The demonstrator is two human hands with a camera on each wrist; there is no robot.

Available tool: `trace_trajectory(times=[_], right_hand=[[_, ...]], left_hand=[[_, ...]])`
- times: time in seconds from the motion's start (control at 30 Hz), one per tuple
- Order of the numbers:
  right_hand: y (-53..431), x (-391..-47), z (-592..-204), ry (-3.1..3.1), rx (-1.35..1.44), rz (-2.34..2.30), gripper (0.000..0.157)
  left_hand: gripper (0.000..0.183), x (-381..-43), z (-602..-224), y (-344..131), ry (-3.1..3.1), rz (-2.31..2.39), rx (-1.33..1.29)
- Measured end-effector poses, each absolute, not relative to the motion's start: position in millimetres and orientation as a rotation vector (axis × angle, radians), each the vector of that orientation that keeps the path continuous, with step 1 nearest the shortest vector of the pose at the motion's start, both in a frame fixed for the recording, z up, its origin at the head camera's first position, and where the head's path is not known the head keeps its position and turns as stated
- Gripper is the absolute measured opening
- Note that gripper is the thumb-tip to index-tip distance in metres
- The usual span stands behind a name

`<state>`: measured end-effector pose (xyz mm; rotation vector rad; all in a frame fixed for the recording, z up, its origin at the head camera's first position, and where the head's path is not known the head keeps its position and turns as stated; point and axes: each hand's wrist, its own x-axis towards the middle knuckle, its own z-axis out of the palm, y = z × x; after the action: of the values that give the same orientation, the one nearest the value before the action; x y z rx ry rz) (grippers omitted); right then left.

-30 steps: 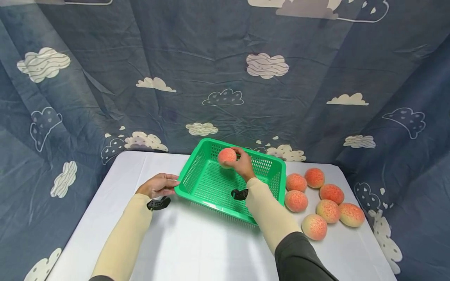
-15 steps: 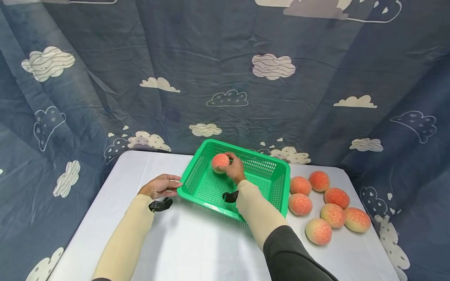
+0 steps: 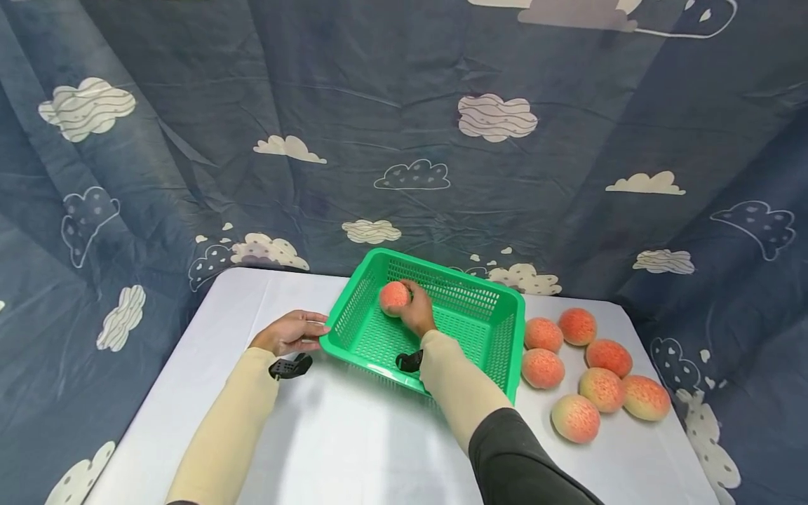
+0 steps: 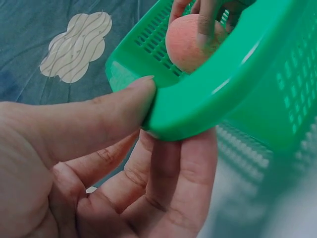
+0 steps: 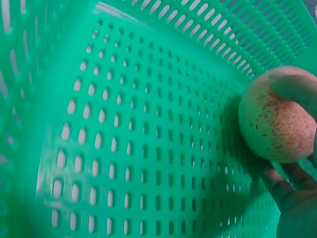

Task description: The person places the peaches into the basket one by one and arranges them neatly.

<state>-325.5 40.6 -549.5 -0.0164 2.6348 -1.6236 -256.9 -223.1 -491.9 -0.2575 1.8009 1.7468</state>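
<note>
A green plastic basket [image 3: 480,313] with perforated walls stands on the white table, turned at a slight angle. My left hand [image 3: 293,332] pinches its left corner, thumb on top of the rim and fingers curled beneath, as the left wrist view shows. Inside the basket, toward its far left corner, my right hand [image 3: 416,308] grips a pinkish-red peach [image 3: 394,298] between thumb and fingers. In the right wrist view the peach [image 5: 275,116] is close over the slotted floor, its near side pale with red speckles.
Several more peaches lie loose on the table right of the basket, among them a pale one [image 3: 576,419] in front and a redder one [image 3: 577,326] at the back. A dark cloud-patterned curtain [image 3: 315,189] hangs behind the white table [image 3: 353,449].
My right hand has carried the peach left and down, deeper into the basket. The left hand keeps its hold on the corner. The whole head view has shifted slightly.
</note>
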Motion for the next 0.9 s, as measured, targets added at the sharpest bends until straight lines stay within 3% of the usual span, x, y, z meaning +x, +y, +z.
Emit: trace_trajectory(times=[0.3, 0.9], right_hand=[[36.3, -323.1, -549.7, 2.599, -0.07, -1.658, 0.071], [25.0, -332.1, -546.5, 2.689, -0.042, -1.448, 0.072]], left_hand=[[0.057, -257.5, -490.1, -222.6, 1.798, 1.762, -0.257], [0.055, -257.1, -488.4, -220.1, 1.827, 1.741, -0.284]])
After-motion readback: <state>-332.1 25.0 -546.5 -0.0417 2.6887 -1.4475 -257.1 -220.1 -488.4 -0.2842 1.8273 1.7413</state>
